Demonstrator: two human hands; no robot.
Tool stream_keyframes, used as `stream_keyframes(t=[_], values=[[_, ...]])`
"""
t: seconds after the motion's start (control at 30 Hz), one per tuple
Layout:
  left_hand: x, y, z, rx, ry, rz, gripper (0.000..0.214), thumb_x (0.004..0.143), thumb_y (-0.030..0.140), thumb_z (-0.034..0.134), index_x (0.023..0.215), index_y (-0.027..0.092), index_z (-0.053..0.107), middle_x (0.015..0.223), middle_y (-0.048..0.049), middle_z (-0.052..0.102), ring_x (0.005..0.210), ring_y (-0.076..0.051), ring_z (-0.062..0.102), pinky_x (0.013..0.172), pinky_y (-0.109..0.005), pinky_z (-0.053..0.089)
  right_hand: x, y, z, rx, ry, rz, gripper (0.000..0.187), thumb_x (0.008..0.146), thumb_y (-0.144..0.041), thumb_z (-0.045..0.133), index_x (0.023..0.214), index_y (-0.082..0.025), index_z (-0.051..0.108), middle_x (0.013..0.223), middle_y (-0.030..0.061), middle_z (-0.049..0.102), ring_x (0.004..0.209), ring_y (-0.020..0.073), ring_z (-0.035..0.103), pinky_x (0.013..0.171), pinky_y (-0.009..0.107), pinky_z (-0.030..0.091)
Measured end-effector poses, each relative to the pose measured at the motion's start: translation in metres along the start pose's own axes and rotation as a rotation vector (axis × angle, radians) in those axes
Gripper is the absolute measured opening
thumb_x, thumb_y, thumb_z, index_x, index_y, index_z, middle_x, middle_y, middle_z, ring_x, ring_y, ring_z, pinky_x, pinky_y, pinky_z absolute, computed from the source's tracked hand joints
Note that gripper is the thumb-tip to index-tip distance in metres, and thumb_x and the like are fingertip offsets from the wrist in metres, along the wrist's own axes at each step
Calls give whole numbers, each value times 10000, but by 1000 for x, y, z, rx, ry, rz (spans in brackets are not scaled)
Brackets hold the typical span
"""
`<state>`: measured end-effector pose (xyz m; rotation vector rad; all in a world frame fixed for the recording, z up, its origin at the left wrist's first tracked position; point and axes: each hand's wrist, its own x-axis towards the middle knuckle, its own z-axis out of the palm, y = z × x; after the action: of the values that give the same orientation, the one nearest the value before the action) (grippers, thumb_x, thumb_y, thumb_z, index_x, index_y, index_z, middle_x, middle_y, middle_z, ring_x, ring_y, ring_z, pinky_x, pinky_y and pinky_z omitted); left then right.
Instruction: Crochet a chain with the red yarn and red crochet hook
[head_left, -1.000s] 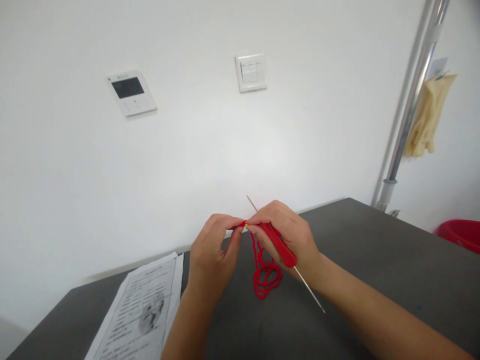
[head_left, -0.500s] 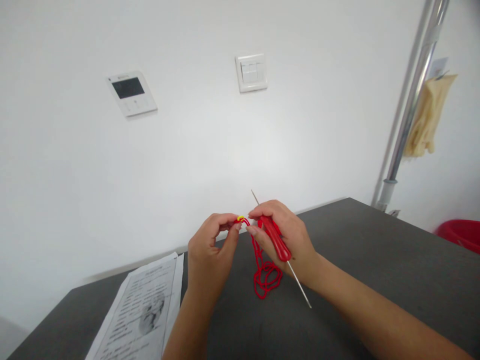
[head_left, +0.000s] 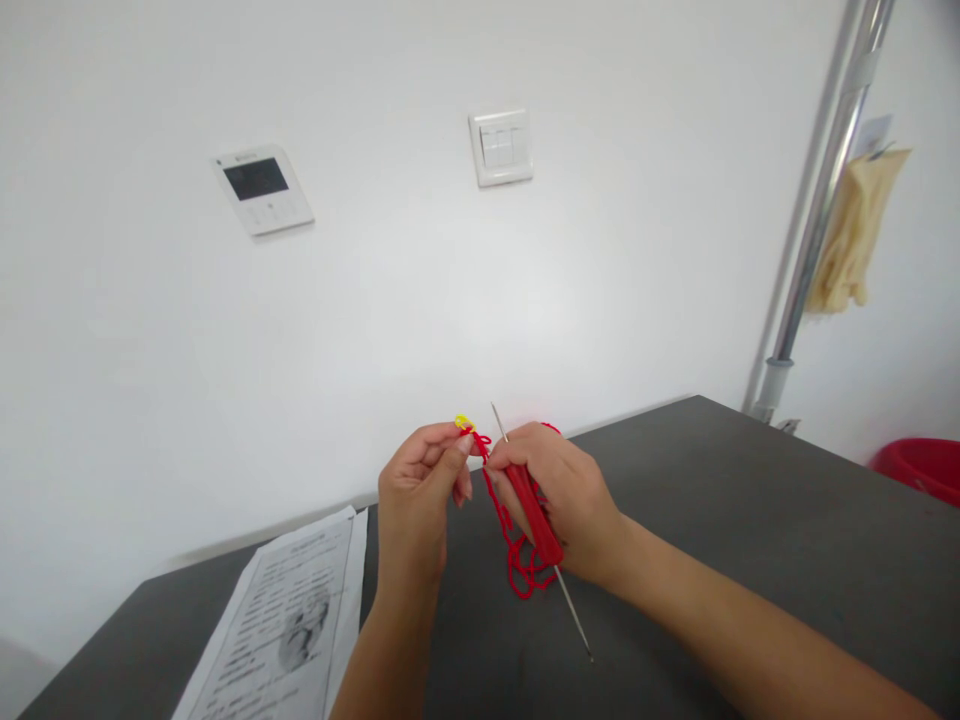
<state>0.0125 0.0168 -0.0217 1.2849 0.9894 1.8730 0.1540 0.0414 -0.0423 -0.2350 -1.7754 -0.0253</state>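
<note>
Between thumb and forefinger, my left hand pinches a piece of red yarn near a small yellow loop, whose exact kind I cannot make out. A small red loop stands out just right of the left thumb. My right hand is closed around the red handle of a crochet hook, which has a thin metal shaft at both ends. Its upper tip points up and left, a little apart from the yarn in the left fingers. Below the hands the yarn hangs down in loose coils, partly behind the right hand.
Printed sheets lie on the dark table left of my left forearm. The white wall behind carries a screen panel and a light switch. At right stand a metal pole, a hanging cream cloth-like item and a red container.
The hook has shifted down and left with my right hand and stands steeper. My left fingers have turned, so the yellow loop sits higher and further left, and a red loop now shows.
</note>
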Motion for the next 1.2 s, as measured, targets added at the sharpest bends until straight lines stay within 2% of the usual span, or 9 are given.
stream_keyframes(t=[0.17, 0.3, 0.5, 0.6, 0.67, 0.73, 0.83, 0.97, 1.2], values=[[-2, 5, 1, -43, 58, -29, 142, 699, 222, 788, 768, 158, 681, 411, 85, 524, 340, -43, 377, 365, -160, 258, -4, 1, 3, -26, 4, -62, 171, 932, -55, 552, 1039, -190, 556, 869, 73, 673, 784, 180, 624, 703, 296, 549], [-3, 10, 2, -158, 16, -180, 208, 704, 253, 801, 811, 153, 653, 457, 58, 604, 302, -12, 299, 351, -145, 221, -8, 5, 7, -83, 1, -143, 120, 965, -83, 521, 1027, -166, 582, 856, 90, 681, 769, 185, 615, 684, 296, 548], [0, 15, -1, -340, -49, -247, 320, 598, 218, 888, 797, 155, 647, 581, 25, 684, 427, -55, 529, 432, -143, 423, -7, 5, 5, 26, 20, -205, 174, 918, -65, 545, 1042, -182, 577, 826, 77, 690, 747, 183, 625, 656, 297, 553], [0, 14, -2, -339, -100, -250, 286, 626, 204, 881, 803, 157, 662, 590, 19, 693, 422, -53, 535, 427, -139, 431, -3, 0, -2, 116, 103, -18, 189, 882, -71, 572, 1000, -218, 577, 855, 61, 688, 784, 180, 649, 703, 310, 550], [-1, 14, -3, -335, -155, -252, 257, 657, 210, 872, 815, 158, 677, 588, 19, 691, 419, -55, 538, 416, -138, 432, 1, -4, -6, 147, 105, 228, 113, 904, -128, 572, 957, -227, 589, 848, 41, 676, 754, 164, 643, 693, 299, 530], [-2, 13, -3, -333, -224, -253, 230, 685, 226, 862, 823, 159, 692, 586, 20, 687, 415, -58, 539, 399, -137, 427, 5, -6, -8, 233, 44, 495, 25, 923, -221, 572, 933, -221, 595, 780, 12, 644, 659, 140, 597, 621, 273, 493], [-2, 10, -3, -315, -322, -245, 193, 723, 244, 843, 833, 163, 706, 587, 22, 684, 400, -61, 536, 380, -139, 419, 11, -8, -9, 466, -75, 756, 138, 898, -341, 614, 914, -207, 583, 707, -18, 598, 596, 123, 537, 560, 248, 443], [-1, 6, -7, -266, -392, -227, 155, 765, 248, 809, 852, 187, 696, 554, 42, 657, 352, -52, 485, 351, -136, 373, 15, -9, -9, 705, -108, 851, 256, 821, -376, 723, 930, -204, 569, 787, -5, 631, 683, 130, 588, 638, 255, 482], [-2, 4, -10, -248, -429, -307, 173, 767, 295, 798, 836, 207, 665, 503, 65, 587, 311, -29, 377, 334, -128, 259, 14, -9, -10, 850, -87, 827, 185, 842, -315, 713, 923, -202, 591, 777, -13, 622, 683, 122, 601, 634, 249, 474]])
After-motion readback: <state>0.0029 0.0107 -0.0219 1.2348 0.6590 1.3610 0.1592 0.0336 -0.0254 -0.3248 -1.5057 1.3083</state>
